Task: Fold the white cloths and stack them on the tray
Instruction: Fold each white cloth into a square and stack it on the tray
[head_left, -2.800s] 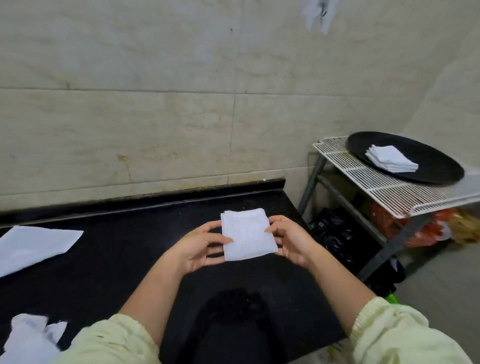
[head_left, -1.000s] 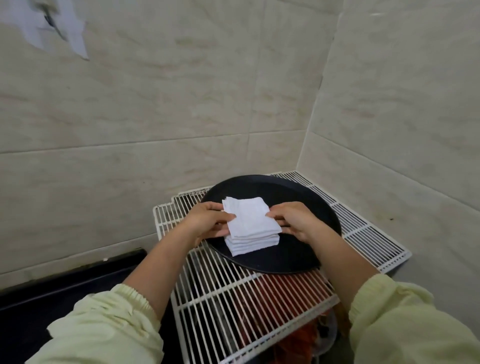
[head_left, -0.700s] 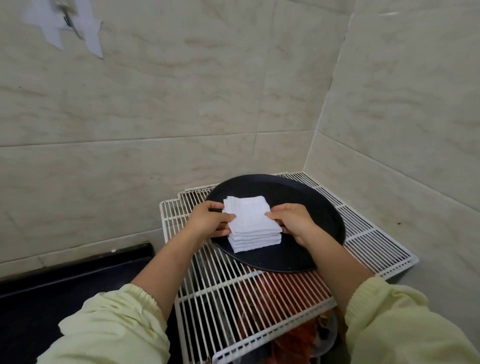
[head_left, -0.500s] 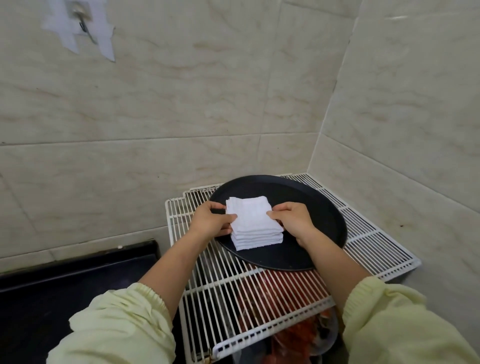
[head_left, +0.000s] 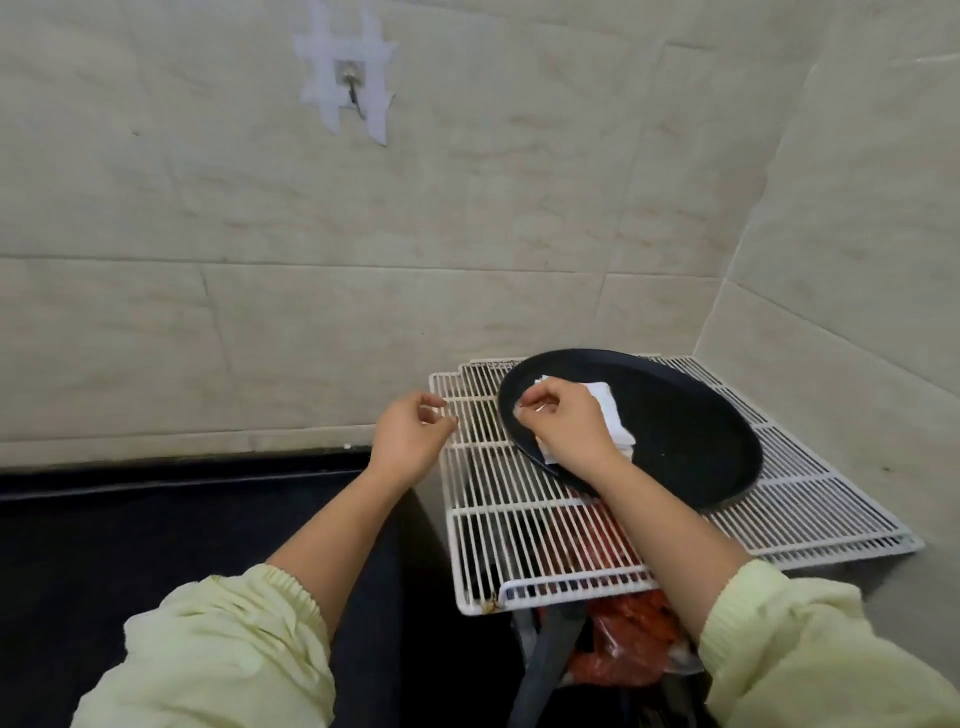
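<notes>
- A stack of folded white cloths (head_left: 611, 417), soft and square-edged, is seen on the tray (head_left: 691, 441), toward its 9 o'clock side. Only the stack's right half and near corner are visible.
- The tray is round, black and matt, with a low raised rim. It rests on a white wire rack (head_left: 519, 525) made of thin parallel bars.
- The right hand (head_left: 566, 427) is held over the stack and covers its left part. The fingers are curled, with the tips at the cloth's left edge. Whether the cloth is pinched or only touched cannot be told.
- The left hand (head_left: 413, 436) is held in the air at 9 o'clock of the tray, over the rack's left edge. Its fingers are loosely curled and nothing is held.
- Both forearms are bare, with pale yellow-green sleeves (head_left: 223, 654) gathered at elastic cuffs.
- A smooth black counter (head_left: 156, 561) is located at 9 o'clock of the rack, against the wall.
- The walls (head_left: 467, 208) are clad in large glossy beige tiles with faint veining, and they meet in a corner behind the tray.
- A small metal hook (head_left: 353, 92) is fixed to the wall at 11 o'clock of the tray, under crossed strips of white tape.
- A crumpled red plastic bag (head_left: 631, 644) and a dark slanted strut (head_left: 545, 670) are noted under the rack, partly screened by its bars.
</notes>
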